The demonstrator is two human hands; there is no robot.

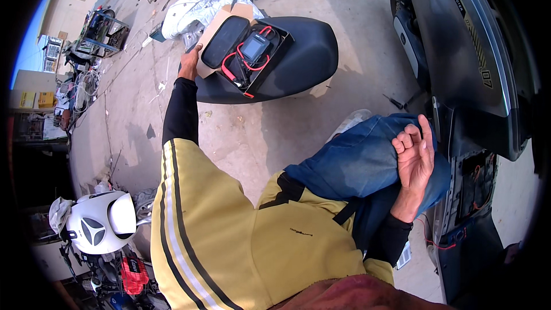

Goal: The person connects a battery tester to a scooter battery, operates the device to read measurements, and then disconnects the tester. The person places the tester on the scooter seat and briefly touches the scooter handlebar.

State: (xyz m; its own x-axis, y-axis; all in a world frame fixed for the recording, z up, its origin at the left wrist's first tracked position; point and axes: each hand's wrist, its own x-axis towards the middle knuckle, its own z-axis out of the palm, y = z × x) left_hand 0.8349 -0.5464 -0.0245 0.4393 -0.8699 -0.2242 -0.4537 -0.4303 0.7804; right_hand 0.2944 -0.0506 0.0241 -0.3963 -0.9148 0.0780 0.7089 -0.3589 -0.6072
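Observation:
My left hand (190, 62) reaches forward and grips the left edge of an open cardboard box (207, 70), with the fingers partly hidden behind it. The box rests on a black scooter seat (313, 51) that lies on the ground. In it sits an open black case (227, 41) holding a handheld tester with a small screen (254, 49) and red cables (228, 73). My right hand (414, 152) is raised over my bent knee, palm up. Its index finger is stretched out, the others are loosely curled, and nothing shows in it.
A grey scooter (459, 40) stands close on the right, its lower side opened with red wires (439, 245) showing. Silvery sheeting (195, 8) lies beyond the seat. At the lower left is a white scooter (94, 224). Tangled cables (86, 83) lie by the left wall.

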